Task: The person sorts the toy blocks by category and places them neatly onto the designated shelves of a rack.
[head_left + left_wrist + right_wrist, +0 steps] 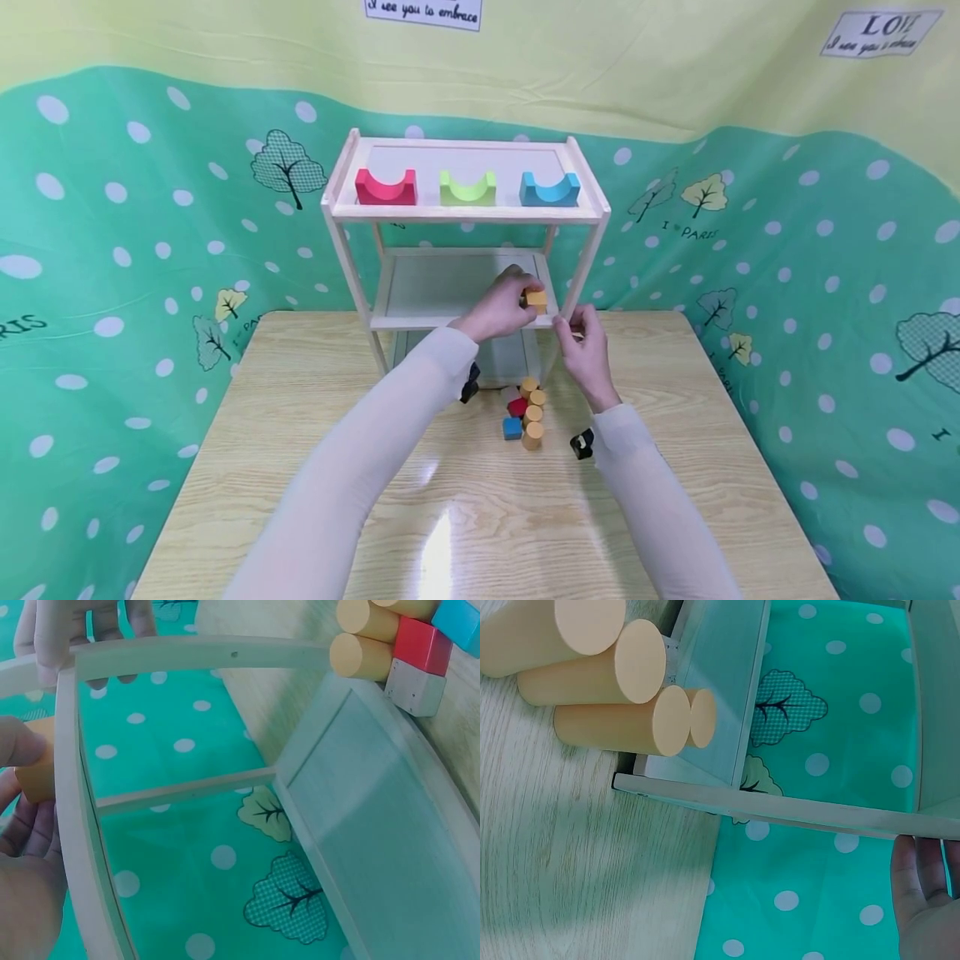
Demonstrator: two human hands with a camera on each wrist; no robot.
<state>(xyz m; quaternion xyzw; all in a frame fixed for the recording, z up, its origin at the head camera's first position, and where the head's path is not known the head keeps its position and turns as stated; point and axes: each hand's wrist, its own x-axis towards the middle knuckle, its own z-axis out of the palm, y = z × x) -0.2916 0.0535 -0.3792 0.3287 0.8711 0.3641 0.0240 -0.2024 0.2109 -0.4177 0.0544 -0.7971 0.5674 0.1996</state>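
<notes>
Over the right end of the middle board of a white shelf (420,322), my left hand (498,307) pinches an orange block (536,301). In the left wrist view the thumb of the left hand (26,892) lies on the orange block (39,769), beside the board's edge. My right hand (587,350) touches the shelf's right front post at that height; its fingertips meet the post in the right wrist view, where the hand (930,900) is partly cut off.
Red (386,188), green (468,190) and blue (550,191) blocks with curved cutouts stand on the top board. On the table (300,467), before the shelf, are several orange cylinders (532,435), a blue cube (512,428), a red block (517,407) and a grey block (415,688).
</notes>
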